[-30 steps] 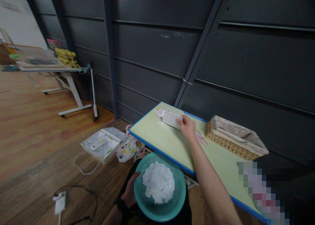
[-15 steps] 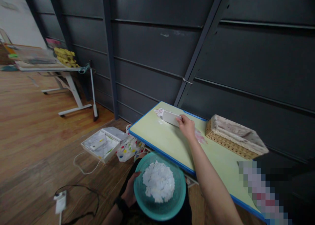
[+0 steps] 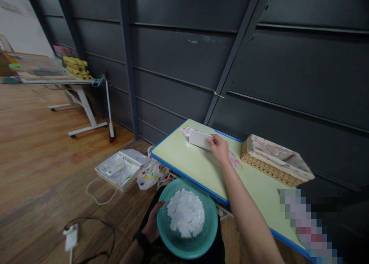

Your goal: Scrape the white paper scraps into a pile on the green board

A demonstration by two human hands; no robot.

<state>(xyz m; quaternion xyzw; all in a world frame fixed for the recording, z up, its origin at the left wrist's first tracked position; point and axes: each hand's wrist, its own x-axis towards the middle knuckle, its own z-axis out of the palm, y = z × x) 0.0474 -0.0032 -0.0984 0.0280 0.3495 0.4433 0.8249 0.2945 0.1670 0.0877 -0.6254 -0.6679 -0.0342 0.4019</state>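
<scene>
My right hand (image 3: 220,148) reaches across the pale green table (image 3: 198,167) and grips a flat white card (image 3: 200,139) held on edge near the far left corner. A little white and pink residue (image 3: 186,132) lies just beyond the card. My left hand (image 3: 152,222) holds a teal bowl (image 3: 187,219) by its left rim, below the table's blue front edge. The bowl is heaped with white paper scraps (image 3: 186,213).
A wicker basket (image 3: 275,162) with a cloth lining stands on the table to the right of my hand. On the wooden floor lie an open white box (image 3: 121,168), a spotted bag (image 3: 150,173) and a cable with an adapter (image 3: 70,237). A dark panelled wall runs behind.
My right hand and the card have shifted very slightly; the bowl stays where it was.
</scene>
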